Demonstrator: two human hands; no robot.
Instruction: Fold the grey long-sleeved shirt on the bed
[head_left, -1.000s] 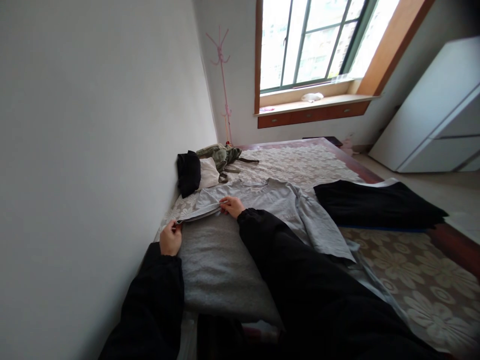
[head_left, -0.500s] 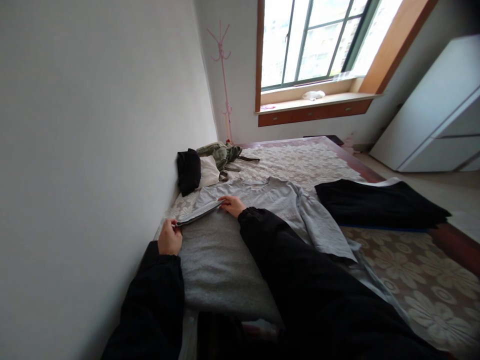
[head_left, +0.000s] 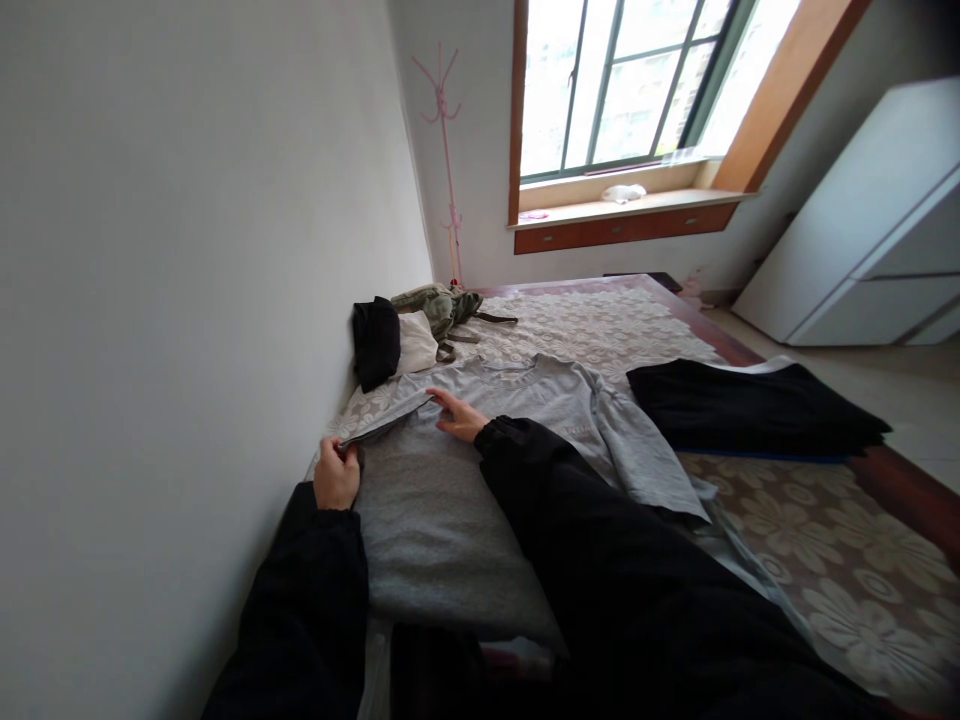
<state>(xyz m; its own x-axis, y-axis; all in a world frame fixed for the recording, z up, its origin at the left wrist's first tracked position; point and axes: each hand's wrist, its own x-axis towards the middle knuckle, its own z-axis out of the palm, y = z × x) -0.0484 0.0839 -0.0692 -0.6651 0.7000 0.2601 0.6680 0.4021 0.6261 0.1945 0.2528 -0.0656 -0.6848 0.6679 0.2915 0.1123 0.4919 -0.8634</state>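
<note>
A grey T-shirt (head_left: 450,530) lies spread on the bed, its collar toward the window and one sleeve out to the right. At its left side, my left hand (head_left: 337,474) pinches the cloth near the end of a lifted sleeve edge. My right hand (head_left: 459,414) rests by the other end of that edge, fingers stretched out over the shirt, with the index finger at the fold. Dark sleeves cover both my forearms, and the right one hides part of the shirt's front.
Against the left wall lie a folded black cloth (head_left: 376,342), a cream cloth (head_left: 416,340) and an olive green bag (head_left: 442,308). A folded black garment pile (head_left: 754,408) is on the right. Beyond the patterned bedspread (head_left: 847,560) stand a pink coat rack (head_left: 448,160) and a white cabinet (head_left: 862,230).
My right hand has loosened its pinch on the sleeve edge and straightened its fingers. My left hand, still pinching, has shifted slightly left.
</note>
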